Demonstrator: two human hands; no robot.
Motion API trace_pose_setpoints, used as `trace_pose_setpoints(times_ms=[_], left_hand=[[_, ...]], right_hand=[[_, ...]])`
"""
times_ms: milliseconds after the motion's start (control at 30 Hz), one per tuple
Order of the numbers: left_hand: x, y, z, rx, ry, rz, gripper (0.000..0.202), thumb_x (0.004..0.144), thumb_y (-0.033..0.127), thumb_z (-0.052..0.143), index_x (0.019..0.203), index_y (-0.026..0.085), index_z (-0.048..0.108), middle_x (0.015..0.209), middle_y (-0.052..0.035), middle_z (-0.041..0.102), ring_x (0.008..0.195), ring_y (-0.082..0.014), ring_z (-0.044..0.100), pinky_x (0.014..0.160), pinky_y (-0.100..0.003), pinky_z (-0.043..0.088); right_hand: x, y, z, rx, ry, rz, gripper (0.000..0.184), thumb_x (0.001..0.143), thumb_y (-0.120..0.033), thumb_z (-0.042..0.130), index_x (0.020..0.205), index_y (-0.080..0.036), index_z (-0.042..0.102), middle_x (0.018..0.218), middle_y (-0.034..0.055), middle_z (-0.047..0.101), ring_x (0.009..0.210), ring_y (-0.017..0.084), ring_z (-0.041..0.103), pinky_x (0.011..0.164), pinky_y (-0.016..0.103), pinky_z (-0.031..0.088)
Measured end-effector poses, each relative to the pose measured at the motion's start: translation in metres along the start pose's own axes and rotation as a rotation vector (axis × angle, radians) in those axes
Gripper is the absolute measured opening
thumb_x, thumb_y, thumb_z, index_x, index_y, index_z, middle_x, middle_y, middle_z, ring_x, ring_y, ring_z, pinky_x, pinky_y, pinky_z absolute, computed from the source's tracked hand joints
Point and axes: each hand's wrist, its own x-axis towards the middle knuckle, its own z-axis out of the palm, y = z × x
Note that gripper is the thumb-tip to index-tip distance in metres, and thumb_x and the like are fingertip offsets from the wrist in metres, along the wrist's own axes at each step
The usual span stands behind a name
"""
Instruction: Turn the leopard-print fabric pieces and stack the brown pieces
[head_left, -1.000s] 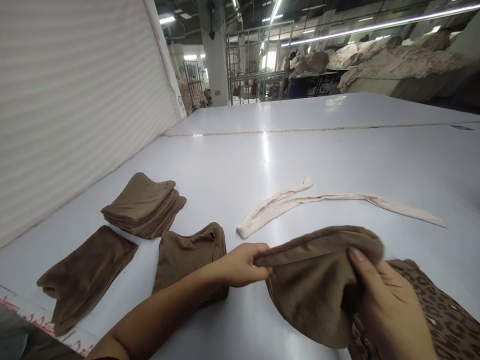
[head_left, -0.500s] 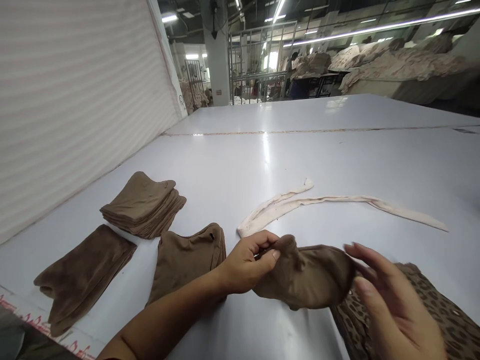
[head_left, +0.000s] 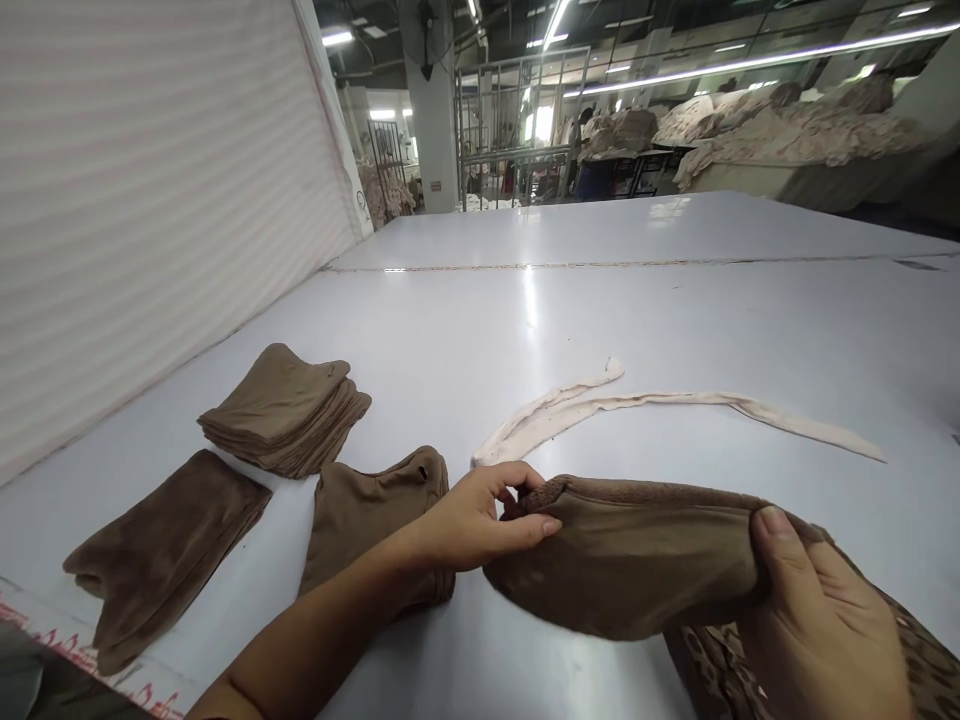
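Apparently to hold its edge straight, left hand (head_left: 476, 520) and right hand (head_left: 836, 610) pinch opposite ends of brown cloth (head_left: 637, 570); pale strip (head_left: 540, 425) lies beyond it.

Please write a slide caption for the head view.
Left hand and right hand hold a brown cloth piece over a white table, near leopard-print cloth and a pale fabric strip.
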Motion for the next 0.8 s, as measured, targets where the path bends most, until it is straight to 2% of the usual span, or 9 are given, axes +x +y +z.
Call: trace_pose_setpoints(times_ms=[67,167,267,333,367,433,533,600,800], left_hand=[[0.0,-0.005,0.008,-0.067,0.037,-0.013,0.011,0.077,0.026,0.06,0.081,0.016,0.054,0.073,0.0021,0.05,0.066,-0.0097,0.043,0.061,-0.022,0.037],[0.002,-0.015,0.027,-0.014,0.128,0.016,0.008,0.079,0.023,0.056,0.08,0.016,0.053,0.071,0.0024,0.049,0.065,-0.0099,0.042,0.061,-0.023,0.036],[0.002,-0.026,0.046,0.177,0.253,0.124,0.004,0.076,0.018,0.055,0.078,0.016,0.051,0.073,0.0007,0.05,0.067,-0.0118,0.043,0.064,-0.025,0.036],[0.001,-0.031,0.054,0.24,0.244,0.2,0.009,0.072,0.016,0.057,0.078,0.016,0.05,0.074,0.0002,0.049,0.069,-0.0128,0.043,0.065,-0.026,0.036],[0.001,-0.032,0.057,0.227,0.214,0.208,0.013,0.071,0.017,0.058,0.08,0.016,0.05,0.075,0.0001,0.049,0.069,-0.0131,0.044,0.066,-0.027,0.037],[0.0,-0.033,0.059,0.131,0.159,0.16,0.019,0.073,0.022,0.059,0.089,0.016,0.05,0.078,-0.0003,0.051,0.071,-0.0133,0.045,0.067,-0.027,0.038],[0.002,-0.035,0.059,-0.027,0.181,0.067,0.015,0.082,0.028,0.053,0.09,0.015,0.052,0.079,-0.001,0.053,0.072,-0.0129,0.046,0.069,-0.027,0.038],[0.006,-0.038,0.06,-0.156,0.217,0.044,0.017,0.084,0.031,0.052,0.084,0.014,0.054,0.075,-0.001,0.052,0.07,-0.0122,0.045,0.068,-0.026,0.037],[0.017,-0.045,0.071,-0.887,0.209,-0.064,0.03,0.079,0.041,0.059,0.072,0.015,0.046,0.064,0.0014,0.048,0.062,-0.0095,0.043,0.061,-0.023,0.035]], right_hand=[[0.0,0.002,0.002,-0.112,0.092,0.027,0.035,0.082,-0.053,0.051,0.097,-0.023,0.061,0.09,0.0043,0.062,0.084,0.024,0.058,0.069,0.033,0.046],[-0.006,0.003,0.008,-0.344,0.17,-0.176,0.043,0.08,-0.057,0.05,0.103,-0.021,0.055,0.105,0.0075,0.054,0.097,0.026,0.053,0.084,0.039,0.04],[-0.02,0.006,0.018,-0.312,-0.12,-0.184,0.034,0.08,-0.056,0.051,0.084,-0.022,0.053,0.078,0.0014,0.056,0.071,0.019,0.055,0.064,0.029,0.044],[-0.028,0.008,0.026,-0.252,-0.329,-0.167,0.029,0.082,-0.051,0.052,0.077,-0.023,0.052,0.068,-0.0016,0.054,0.061,0.016,0.053,0.056,0.025,0.042],[-0.031,0.009,0.029,-0.24,-0.366,-0.192,0.026,0.084,-0.047,0.051,0.076,-0.023,0.052,0.068,-0.0018,0.053,0.062,0.015,0.052,0.057,0.024,0.042],[-0.034,0.01,0.033,-0.209,-0.383,-0.27,0.02,0.089,-0.038,0.047,0.077,-0.023,0.053,0.071,-0.0015,0.053,0.066,0.014,0.052,0.06,0.022,0.042],[-0.034,0.013,0.035,-0.145,-0.442,-0.346,0.016,0.091,-0.032,0.045,0.083,-0.023,0.055,0.076,-0.0006,0.054,0.07,0.014,0.053,0.061,0.02,0.042],[-0.032,0.017,0.035,-0.091,-0.466,-0.324,0.015,0.091,-0.031,0.044,0.086,-0.023,0.056,0.078,-0.0004,0.055,0.071,0.014,0.054,0.062,0.02,0.043],[-0.031,0.024,0.039,-0.002,-0.392,-0.171,0.018,0.089,-0.037,0.049,0.089,-0.022,0.059,0.078,0.0,0.057,0.07,0.014,0.053,0.062,0.02,0.042]])
